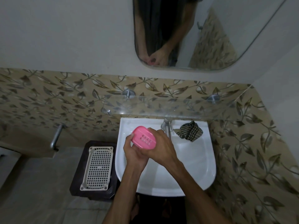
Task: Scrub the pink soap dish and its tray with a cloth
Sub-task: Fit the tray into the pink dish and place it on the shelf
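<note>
Soap dish (pixel 144 139): pink, oval, held up over the left back part of the white sink (pixel 194 167), clear of the basin; tilted, with the slotted face turned up toward the camera.
Long axis: ran from upper left, toward the back left corner of the sink, down to lower right, toward the right hand.
Slots: two short rows near the middle of the showing face, lined up along the long axis.
Left hand (pixel 134 151): cupped under and around the lower left end of the dish; fingers curled together along the left edge, thumb against the near side.
Right hand (pixel 163 147): wrapped around the lower right end of the dish; fingers pressed together and bent behind it, fingertips hidden, so could not tell exactly where they pressed.
Cloth (pixel 190 130): dark and light checked, bunched on the back right ledge of the sink, just right of the tap (pixel 166 126); well apart from both hands.
Tray: could not tell whether seated in the dish.
Basket (pixel 97 167): pale, gridded, lying on a dark stool (pixel 76 180) left of the sink.
Glass shelf (pixel 161 105): on the leaf-patterned wall above the sink.
Mirror (pixel 194 38): above, showing the hands around something pink.
</note>
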